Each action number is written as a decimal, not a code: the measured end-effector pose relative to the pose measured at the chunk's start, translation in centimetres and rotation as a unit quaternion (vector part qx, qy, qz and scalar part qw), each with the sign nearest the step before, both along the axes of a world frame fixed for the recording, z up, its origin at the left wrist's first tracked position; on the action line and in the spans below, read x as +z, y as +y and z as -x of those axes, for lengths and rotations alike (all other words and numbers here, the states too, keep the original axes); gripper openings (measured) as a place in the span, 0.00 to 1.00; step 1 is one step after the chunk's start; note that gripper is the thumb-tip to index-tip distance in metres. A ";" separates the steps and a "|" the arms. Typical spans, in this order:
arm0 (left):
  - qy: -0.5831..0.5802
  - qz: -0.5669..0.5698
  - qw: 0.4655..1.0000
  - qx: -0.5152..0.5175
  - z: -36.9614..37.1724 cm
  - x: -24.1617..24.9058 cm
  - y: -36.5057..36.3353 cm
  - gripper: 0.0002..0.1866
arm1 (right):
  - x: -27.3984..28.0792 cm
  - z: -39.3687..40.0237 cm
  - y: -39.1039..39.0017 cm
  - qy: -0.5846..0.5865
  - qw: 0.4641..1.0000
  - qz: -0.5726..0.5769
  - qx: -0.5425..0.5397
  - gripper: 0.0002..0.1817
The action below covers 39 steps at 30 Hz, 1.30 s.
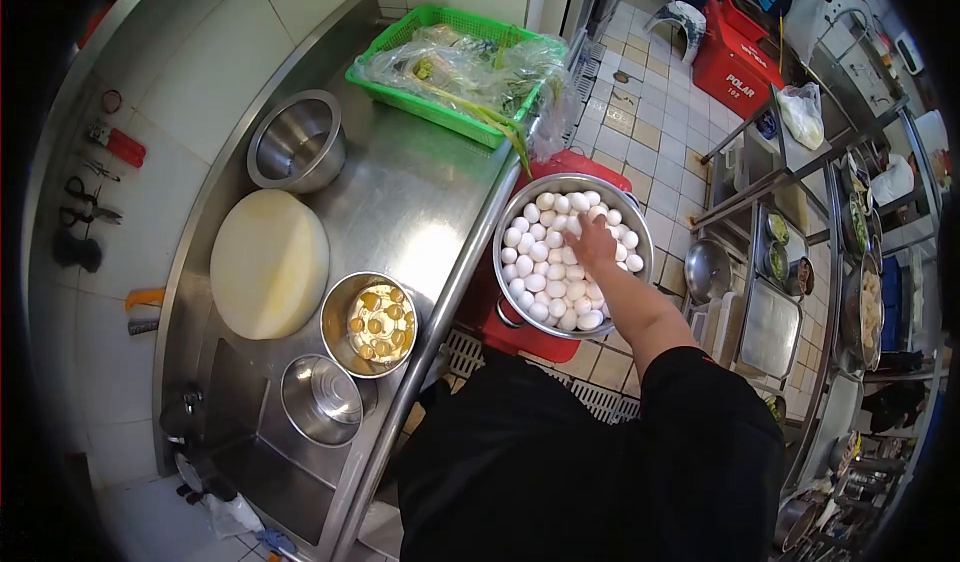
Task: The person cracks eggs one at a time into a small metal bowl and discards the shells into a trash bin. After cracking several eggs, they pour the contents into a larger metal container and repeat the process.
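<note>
My right hand (592, 243) reaches into a large metal pot (503, 303) piled with white eggs (545, 272). Its fingers are spread over the eggs at the right side of the pile, fingertips right at the shells. My left hand is out of sight. The pot stands on a red plastic stool (560, 350) beside the steel counter. On the counter, a metal bowl (328, 314) holds several cracked eggs with whole yolks (380, 324). Right by it sits another metal bowl (322, 400) with a shiny inside.
A thick round white cutting board (268, 265) and a deep steel bowl (297, 142) lie on the counter (400, 192). A green basket (430, 102) of bagged vegetables stands at its far end. Metal shelving (770, 312) with trays is to the right; a red cooler (738, 62) stands behind.
</note>
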<state>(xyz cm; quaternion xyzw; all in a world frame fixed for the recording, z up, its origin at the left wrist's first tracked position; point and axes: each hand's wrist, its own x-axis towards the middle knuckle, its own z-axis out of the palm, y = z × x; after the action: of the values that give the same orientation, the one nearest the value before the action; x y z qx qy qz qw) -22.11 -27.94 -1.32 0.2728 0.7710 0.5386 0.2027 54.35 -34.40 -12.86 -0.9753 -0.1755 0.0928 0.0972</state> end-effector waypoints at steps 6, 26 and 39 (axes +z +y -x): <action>0.014 -0.008 1.000 -0.011 3.1 -0.7 5.0 0.25 | 0.9 -2.0 1.1 0.111 0.991 -0.081 -0.007 0.29; 0.154 -0.084 0.638 -0.750 -37.4 9.4 21.0 0.30 | 11.3 20.1 19.8 0.802 0.437 -0.359 0.191 0.22; 0.140 -0.084 0.633 -0.757 -36.3 3.9 21.9 0.25 | 11.4 20.8 21.5 0.786 0.551 -0.215 0.180 0.23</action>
<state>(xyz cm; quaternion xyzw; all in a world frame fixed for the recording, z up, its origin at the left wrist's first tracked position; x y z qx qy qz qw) 14.22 -6.07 2.58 0.8487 0.2649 0.2139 0.4047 33.54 -12.89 -1.45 -0.4117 -0.2155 0.7978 0.3842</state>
